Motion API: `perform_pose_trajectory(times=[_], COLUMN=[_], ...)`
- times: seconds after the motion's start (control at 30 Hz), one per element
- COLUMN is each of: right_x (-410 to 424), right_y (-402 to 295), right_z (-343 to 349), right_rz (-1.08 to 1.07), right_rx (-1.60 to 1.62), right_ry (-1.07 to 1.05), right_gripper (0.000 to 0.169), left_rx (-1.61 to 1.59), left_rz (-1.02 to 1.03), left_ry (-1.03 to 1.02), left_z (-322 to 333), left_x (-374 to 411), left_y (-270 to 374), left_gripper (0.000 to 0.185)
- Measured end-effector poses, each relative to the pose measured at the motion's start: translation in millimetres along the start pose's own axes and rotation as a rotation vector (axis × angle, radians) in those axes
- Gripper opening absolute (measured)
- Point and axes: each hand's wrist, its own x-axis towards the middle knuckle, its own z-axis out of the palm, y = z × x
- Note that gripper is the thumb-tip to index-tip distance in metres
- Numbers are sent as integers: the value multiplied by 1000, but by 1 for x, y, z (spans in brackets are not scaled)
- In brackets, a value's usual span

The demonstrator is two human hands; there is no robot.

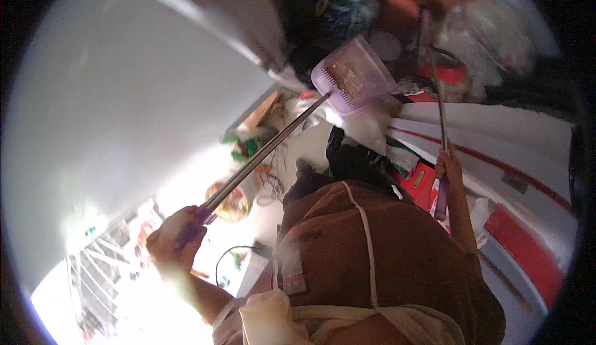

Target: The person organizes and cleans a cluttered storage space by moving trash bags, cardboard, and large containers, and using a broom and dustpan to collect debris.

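My left hand (179, 240) is closed around the purple grip of a long-handled dustpan. Its metal pole slants up to the right, to the translucent purple pan (356, 77), which has a toothed edge and brownish debris inside. On the right, my right hand (449, 163) grips a second metal pole (441, 107) above its purple handle end. That pole runs upward into a dark, blurred area, where its far end is hard to make out.
A round container (228, 200) with mixed contents stands on the floor at left. Red bags (421, 184) lie at right beside a white and red surface (479, 154). Clear plastic bags (489, 38) fill the upper right. A large pale panel (130, 93) spans the left.
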Motion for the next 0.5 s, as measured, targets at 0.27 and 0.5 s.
perform_pose_trajectory(times=[0.27,0.5], right_x=[-33,-86], right_y=[-30,-107], right_z=[39,85], right_rz=[229,684], right_rx=[291,479], right_ry=[-164,-458], right_gripper=[16,20], left_rx=[313,509], left_rz=[14,-50], left_ry=[32,203], left_z=[-79,-88], left_x=[-149,-259], left_y=[-27,-42], left_gripper=[36,31])
